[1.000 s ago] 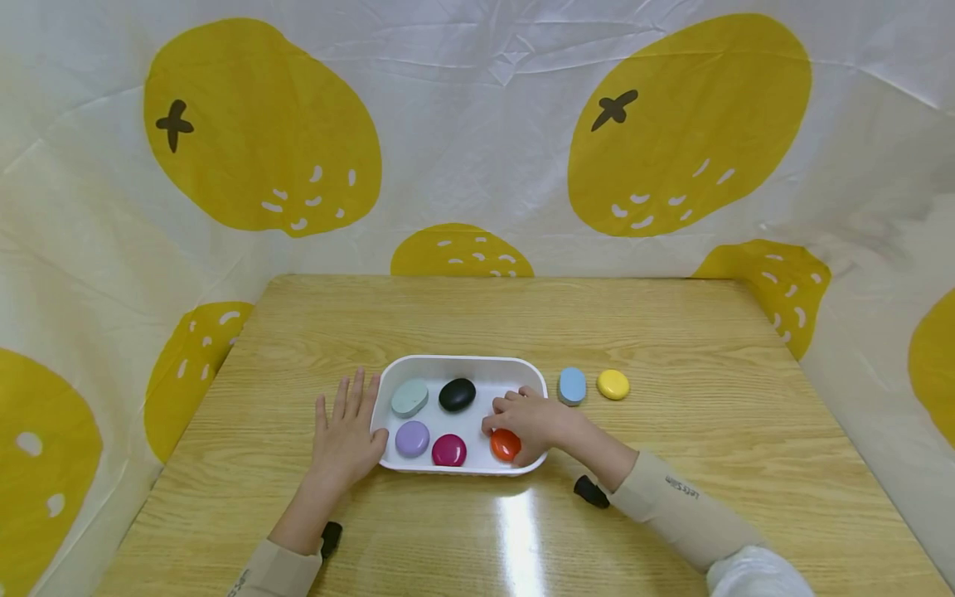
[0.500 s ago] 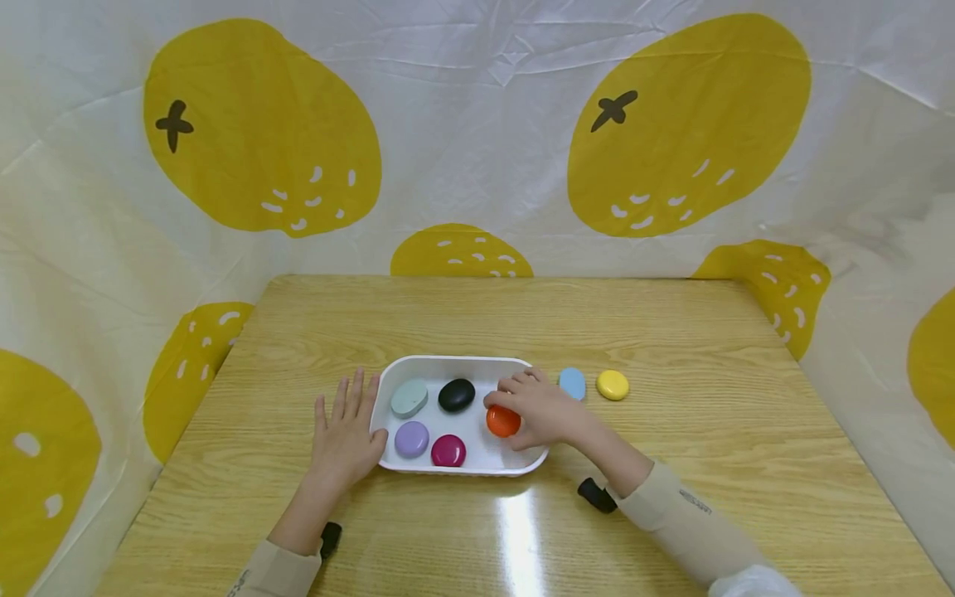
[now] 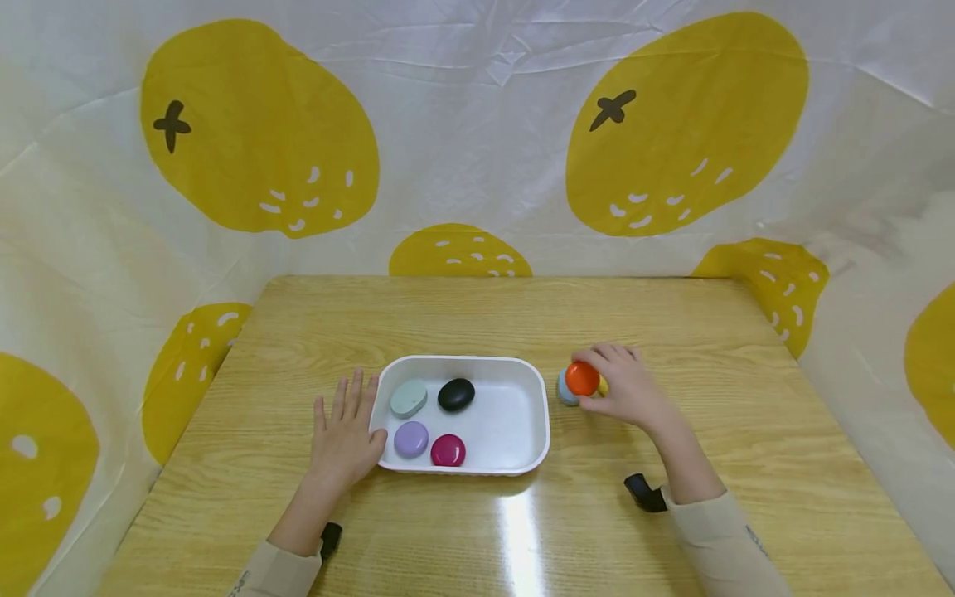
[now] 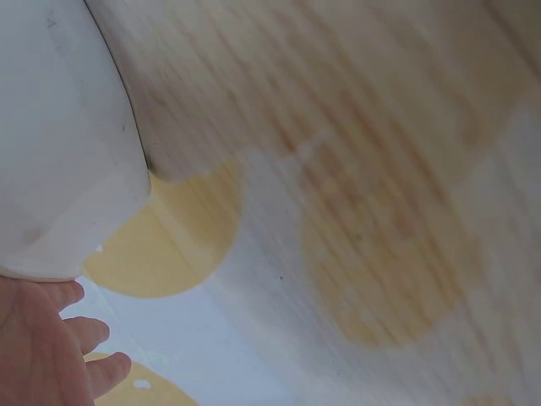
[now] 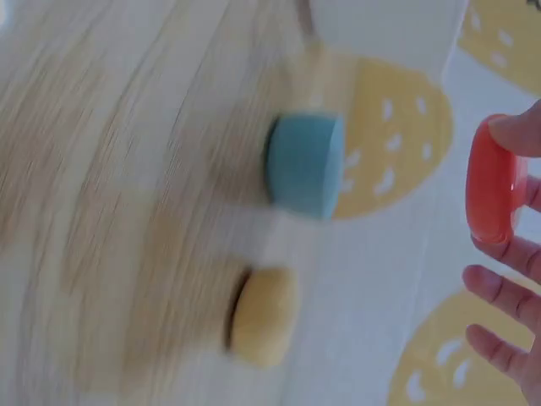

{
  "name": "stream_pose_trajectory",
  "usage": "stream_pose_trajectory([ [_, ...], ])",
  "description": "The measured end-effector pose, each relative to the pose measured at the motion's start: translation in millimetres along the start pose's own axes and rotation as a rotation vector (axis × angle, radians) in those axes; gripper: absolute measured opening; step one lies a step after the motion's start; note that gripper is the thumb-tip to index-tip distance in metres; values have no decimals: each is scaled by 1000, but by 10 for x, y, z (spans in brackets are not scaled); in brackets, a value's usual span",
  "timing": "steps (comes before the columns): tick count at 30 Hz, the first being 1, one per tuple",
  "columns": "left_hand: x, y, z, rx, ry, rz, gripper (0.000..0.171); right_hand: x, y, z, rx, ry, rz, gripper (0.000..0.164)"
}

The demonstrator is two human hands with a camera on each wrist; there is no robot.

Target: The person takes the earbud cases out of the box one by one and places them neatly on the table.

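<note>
The right hand (image 5: 520, 302) is pinching a red disc (image 5: 488, 190), the thumb pressing one end and a fingertip supporting the other. Two more fingers are pointing outward below the grip, apart from the disc. Left of the grip, well apart from it, a blue block (image 5: 304, 167) is resting on the wooden table (image 5: 110, 194); farther off, a yellow stone (image 5: 265, 318) is lying near the block. Yellow-patterned cloth (image 5: 439, 237) is showing behind the grip.

A wood-grained table (image 3: 336, 323) is filling the foreground, and pale, shiny sheeting (image 3: 477, 157) is rising behind it and along both sides — creases (image 3: 510, 60) are crossing its surface. Large yellow fruit-like prints (image 3: 261, 124) are dotting the sheeting, and a white reflection (image 3: 520, 531) is gleaming on the table.
</note>
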State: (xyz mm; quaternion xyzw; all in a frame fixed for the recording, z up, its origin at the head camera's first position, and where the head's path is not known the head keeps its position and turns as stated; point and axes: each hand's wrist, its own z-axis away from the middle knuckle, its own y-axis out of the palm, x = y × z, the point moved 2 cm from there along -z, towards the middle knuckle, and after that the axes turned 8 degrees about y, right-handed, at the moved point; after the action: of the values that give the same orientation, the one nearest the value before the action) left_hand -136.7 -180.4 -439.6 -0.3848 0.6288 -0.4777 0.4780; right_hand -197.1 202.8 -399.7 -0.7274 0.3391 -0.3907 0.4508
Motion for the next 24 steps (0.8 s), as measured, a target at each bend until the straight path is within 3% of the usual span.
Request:
stream_pose_trajectory([
  [6, 17, 7, 1, 1, 1, 3, 71, -454, -106, 168, 58, 254, 1, 51],
  [10, 20, 9, 3, 0, 2, 1, 71, -686, -130, 269, 133, 373, 19, 51],
  [17, 20, 13, -3, 8, 0, 11, 71, -935, -47, 382, 226, 479, 18, 50],
  [24, 22, 14, 1, 13, 1, 15, 71, -1060, 63, 433, 300, 512, -6, 52],
])
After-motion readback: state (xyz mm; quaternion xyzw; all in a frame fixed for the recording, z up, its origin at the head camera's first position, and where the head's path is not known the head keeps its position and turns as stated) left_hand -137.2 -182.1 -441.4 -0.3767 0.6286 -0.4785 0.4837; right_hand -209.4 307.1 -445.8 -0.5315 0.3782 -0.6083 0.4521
